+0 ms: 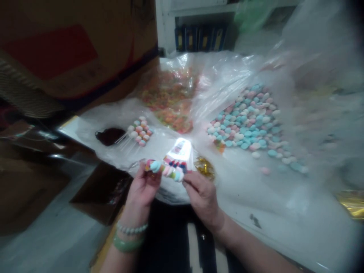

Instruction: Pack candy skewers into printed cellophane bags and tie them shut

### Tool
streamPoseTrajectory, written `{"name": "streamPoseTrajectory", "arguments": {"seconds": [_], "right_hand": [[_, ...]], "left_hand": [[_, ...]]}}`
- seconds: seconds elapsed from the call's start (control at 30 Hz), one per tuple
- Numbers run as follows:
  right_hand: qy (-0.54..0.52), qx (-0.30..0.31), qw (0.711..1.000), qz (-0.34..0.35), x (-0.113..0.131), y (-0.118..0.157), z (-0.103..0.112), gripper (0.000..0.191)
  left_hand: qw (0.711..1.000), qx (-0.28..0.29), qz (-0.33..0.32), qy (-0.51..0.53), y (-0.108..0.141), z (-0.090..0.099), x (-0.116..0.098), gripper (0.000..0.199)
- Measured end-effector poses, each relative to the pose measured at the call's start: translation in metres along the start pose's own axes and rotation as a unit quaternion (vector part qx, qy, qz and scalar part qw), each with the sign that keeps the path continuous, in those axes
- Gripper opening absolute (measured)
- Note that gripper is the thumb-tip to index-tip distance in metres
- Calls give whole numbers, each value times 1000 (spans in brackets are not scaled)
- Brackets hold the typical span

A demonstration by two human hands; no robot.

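Both of my hands hold a short row of pastel candies [171, 171] in blue, pink, white and yellow-green, which looks like a candy skewer. At its left end, my left hand [144, 191] is closed on it. The thumb and finger of my right hand [201, 193] pinch the right end; any stick there is hidden. Just beyond lies a stack of shiny clear printed bags [181, 149]. Close to my right knuckles are gold twist ties [205, 168]. Farther left rests a bundle of candy skewers [140, 132] with white sticks.
Loose blue, pink and white candies [250, 125] are heaped at the right. Orange and green gummies [173, 102] fill a clear plastic bag behind. A dark object [109, 135] lies left of the skewers. A large cardboard box [79, 49] stands at the left, and gold foil [352, 204] lies far right.
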State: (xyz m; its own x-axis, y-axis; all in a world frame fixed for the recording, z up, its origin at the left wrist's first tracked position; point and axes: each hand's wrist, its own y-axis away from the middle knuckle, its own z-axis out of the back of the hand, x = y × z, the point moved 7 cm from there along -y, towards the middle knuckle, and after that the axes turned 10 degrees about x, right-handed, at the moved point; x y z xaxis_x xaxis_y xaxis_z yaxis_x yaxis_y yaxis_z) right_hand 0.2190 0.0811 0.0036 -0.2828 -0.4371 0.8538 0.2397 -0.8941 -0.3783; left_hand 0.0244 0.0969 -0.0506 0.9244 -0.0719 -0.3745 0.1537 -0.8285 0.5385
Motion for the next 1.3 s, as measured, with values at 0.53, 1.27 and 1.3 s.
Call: {"name": "streamPoseTrajectory", "arguments": {"seconds": [0.53,1.27,1.3], "right_hand": [[157,45,986,33,4,2,0,28],[138,52,989,-12,-11,0,-6,25],[174,50,983,4,-8,1,-6,26]], "left_hand": [[996,-10,-81,-47,3,-1,-20,34],[995,-30,-86,-52,-6,8,-11,28],[993,-26,-100,-50,-5,6,-10,27]]}}
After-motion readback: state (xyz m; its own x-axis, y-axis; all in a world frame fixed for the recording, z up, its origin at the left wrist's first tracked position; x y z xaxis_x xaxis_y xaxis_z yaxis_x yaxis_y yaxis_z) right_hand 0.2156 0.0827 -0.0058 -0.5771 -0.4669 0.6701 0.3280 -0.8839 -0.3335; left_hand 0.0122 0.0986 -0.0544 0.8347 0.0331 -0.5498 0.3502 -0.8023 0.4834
